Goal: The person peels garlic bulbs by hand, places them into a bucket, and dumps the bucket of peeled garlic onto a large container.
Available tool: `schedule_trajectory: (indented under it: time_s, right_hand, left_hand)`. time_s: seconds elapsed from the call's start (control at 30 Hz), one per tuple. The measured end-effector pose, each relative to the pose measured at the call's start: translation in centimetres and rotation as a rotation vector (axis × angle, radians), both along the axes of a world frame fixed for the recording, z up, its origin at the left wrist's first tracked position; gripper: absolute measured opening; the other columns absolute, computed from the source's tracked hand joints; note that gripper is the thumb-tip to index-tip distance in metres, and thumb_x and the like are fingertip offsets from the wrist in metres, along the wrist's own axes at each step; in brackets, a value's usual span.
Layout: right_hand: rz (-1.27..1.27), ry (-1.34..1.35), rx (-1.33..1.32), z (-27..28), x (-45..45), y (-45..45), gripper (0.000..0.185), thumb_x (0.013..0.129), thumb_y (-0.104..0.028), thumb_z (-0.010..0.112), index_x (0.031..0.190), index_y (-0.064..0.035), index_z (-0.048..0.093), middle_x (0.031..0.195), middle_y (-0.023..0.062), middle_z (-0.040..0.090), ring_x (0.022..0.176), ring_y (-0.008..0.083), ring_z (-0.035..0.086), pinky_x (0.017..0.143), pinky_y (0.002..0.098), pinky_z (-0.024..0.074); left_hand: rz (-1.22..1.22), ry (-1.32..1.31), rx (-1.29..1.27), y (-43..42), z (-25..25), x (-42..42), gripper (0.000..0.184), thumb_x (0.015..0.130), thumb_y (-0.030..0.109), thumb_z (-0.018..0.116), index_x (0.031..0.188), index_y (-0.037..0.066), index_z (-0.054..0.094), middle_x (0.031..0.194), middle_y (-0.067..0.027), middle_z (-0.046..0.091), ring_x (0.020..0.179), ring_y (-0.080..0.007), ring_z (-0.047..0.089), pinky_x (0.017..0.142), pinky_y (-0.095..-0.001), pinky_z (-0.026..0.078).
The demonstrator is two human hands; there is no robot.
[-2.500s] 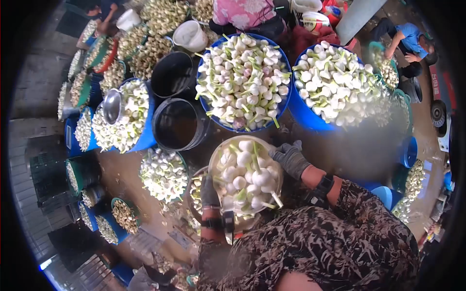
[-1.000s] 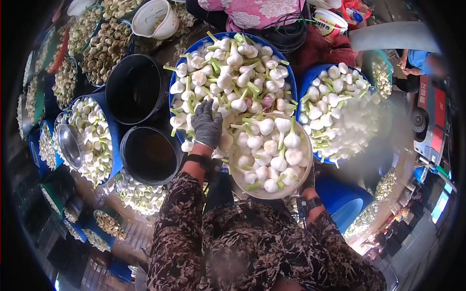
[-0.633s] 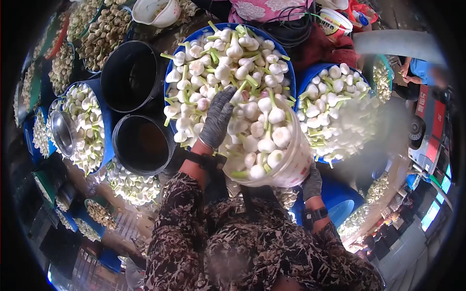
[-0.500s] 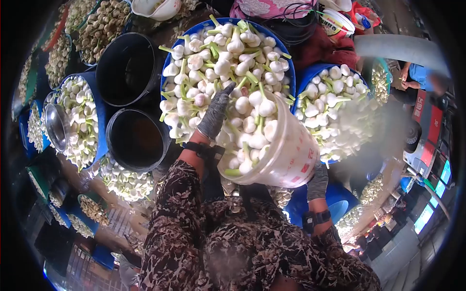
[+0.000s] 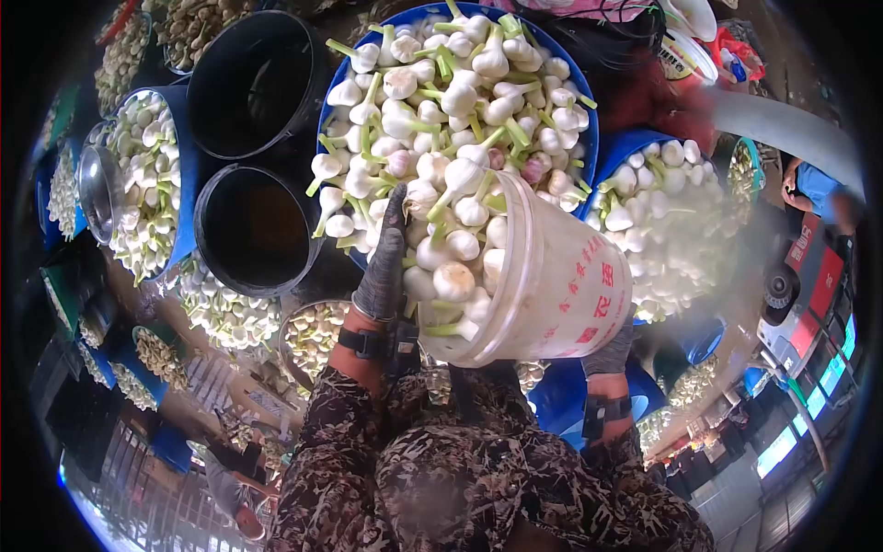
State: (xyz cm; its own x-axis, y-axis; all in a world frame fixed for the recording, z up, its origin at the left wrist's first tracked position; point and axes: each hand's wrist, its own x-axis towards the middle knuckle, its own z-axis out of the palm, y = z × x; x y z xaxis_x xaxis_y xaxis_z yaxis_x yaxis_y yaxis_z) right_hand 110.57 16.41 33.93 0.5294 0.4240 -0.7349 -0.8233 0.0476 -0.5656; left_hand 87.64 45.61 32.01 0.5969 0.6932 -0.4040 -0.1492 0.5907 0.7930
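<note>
A white plastic bucket (image 5: 561,285) with red lettering lies tipped on its side, its mouth facing left toward a heaped blue tub. Garlic bulbs (image 5: 452,281) with green stems fill the mouth and meet the pile (image 5: 460,97) in the blue tub (image 5: 591,152). My left hand (image 5: 382,276), in a grey glove, is held flat with fingers stretched out beside the left of the bucket's mouth, touching or very near the bulbs. At the bucket's base, my right hand (image 5: 609,351), also gloved, grips the bottom; its fingers are partly hidden behind it.
Two black buckets (image 5: 253,230) stand at the left, beside a blue tub of garlic (image 5: 147,184) with a metal bowl (image 5: 99,193) on it. Another blue tub of garlic (image 5: 653,221) is at the right. A person's arm (image 5: 814,189) shows at the far right, near a red machine (image 5: 802,276).
The view has shifted, so the heaped tub sits higher. My left hand has drawn back from over the pile to the bucket's left side. The bucket remains tipped, and bulbs at its mouth have shifted.
</note>
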Motion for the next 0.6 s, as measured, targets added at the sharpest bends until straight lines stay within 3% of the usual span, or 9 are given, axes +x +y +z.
schedule_trajectory:
  time_s: [0.1,0.17,0.23,0.33,0.37,0.4,0.5,0.57,0.6]
  right_hand:
    - [-0.14,0.096,0.008,1.0,-1.3,1.7,0.04,0.101,-0.035,0.042,0.127,-0.0059,0.052,0.124,0.0085,0.058,0.112,0.0238,0.055,0.099,0.0402,0.0432]
    - [-0.187,-0.313,-0.372,-2.2,-1.4,-2.0,0.039,0.1,-0.033,0.044,0.127,-0.0044,0.051,0.123,0.0076,0.059,0.108,0.0214,0.057,0.096,0.0372,0.0463]
    - [-0.198,-0.331,-0.445,-2.4,-0.6,-2.1,0.04,0.099,-0.032,0.047,0.127,-0.0045,0.05,0.12,0.0074,0.06,0.106,0.0194,0.058,0.094,0.0362,0.0474]
    - [-0.005,-0.477,-0.461,-2.8,0.1,-3.6,0.012,0.099,-0.022,0.051,0.098,-0.0095,0.053,0.091,0.0013,0.059,0.085,0.0132,0.057,0.081,0.0299,0.0503]
    - [-0.003,-0.47,-0.46,-3.1,1.0,-4.8,0.012,0.099,-0.022,0.051,0.098,-0.0095,0.053,0.091,0.0013,0.059,0.085,0.0132,0.057,0.081,0.0299,0.0503]
    - [0.434,-1.02,-0.755,-2.9,2.0,-4.2,0.012,0.098,-0.022,0.053,0.095,-0.0097,0.052,0.09,0.0007,0.059,0.084,0.0126,0.056,0.079,0.03,0.05]
    - [0.445,-1.059,-0.756,-1.1,2.5,-1.9,0.017,0.096,-0.024,0.058,0.089,-0.0092,0.052,0.083,0.0,0.057,0.078,0.0102,0.053,0.073,0.0285,0.0486]
    - [0.13,-0.696,-0.535,2.2,3.4,0.8,0.021,0.094,-0.026,0.061,0.086,-0.0084,0.053,0.08,-0.0001,0.056,0.074,0.009,0.051,0.068,0.0265,0.0469]
    - [0.21,-0.833,-0.595,3.5,4.0,1.9,0.023,0.095,-0.028,0.06,0.086,-0.0073,0.053,0.078,0.0,0.056,0.071,0.0082,0.05,0.065,0.0252,0.0459]
  left_hand:
    - [0.092,0.027,-0.108,0.1,0.2,1.1,0.066,0.1,0.05,0.032,0.15,0.008,0.019,0.151,-0.0096,0.028,0.137,-0.022,0.03,0.115,-0.0364,0.022]
    - [0.121,0.027,-0.067,-0.8,0.1,1.6,0.064,0.1,0.046,0.035,0.15,0.008,0.02,0.15,-0.0107,0.03,0.137,-0.0221,0.03,0.115,-0.0365,0.022]
    - [0.128,0.041,-0.072,-2.0,0.1,1.3,0.063,0.099,0.042,0.037,0.149,0.006,0.023,0.149,-0.0113,0.032,0.136,-0.022,0.031,0.114,-0.0362,0.023]
    - [0.139,0.075,-0.11,-4.1,0.1,0.3,0.061,0.098,0.036,0.041,0.147,0.004,0.027,0.147,-0.0122,0.035,0.134,-0.0219,0.034,0.113,-0.0358,0.026]
    - [0.134,0.086,-0.117,-4.3,0.0,0.2,0.06,0.098,0.035,0.042,0.147,0.003,0.028,0.146,-0.0125,0.037,0.134,-0.0219,0.035,0.112,-0.0356,0.026]
    - [0.117,0.099,-0.111,-4.4,-0.1,0.3,0.059,0.097,0.033,0.044,0.146,0.002,0.03,0.145,-0.0128,0.038,0.133,-0.0218,0.036,0.112,-0.0355,0.027]
    - [0.034,0.119,-0.039,-4.0,-0.7,1.6,0.057,0.096,0.027,0.045,0.145,0.001,0.033,0.143,-0.0121,0.041,0.131,-0.0206,0.038,0.111,-0.0346,0.028]
    - [0.043,0.051,-0.125,-3.9,0.6,3.9,0.054,0.095,0.021,0.049,0.143,0.0,0.037,0.143,-0.01,0.043,0.131,-0.0189,0.037,0.11,-0.0323,0.027]
    - [0.004,0.036,-0.124,-3.8,0.1,4.5,0.056,0.095,0.024,0.049,0.144,0.001,0.035,0.146,-0.0094,0.039,0.134,-0.0193,0.035,0.112,-0.0329,0.026]
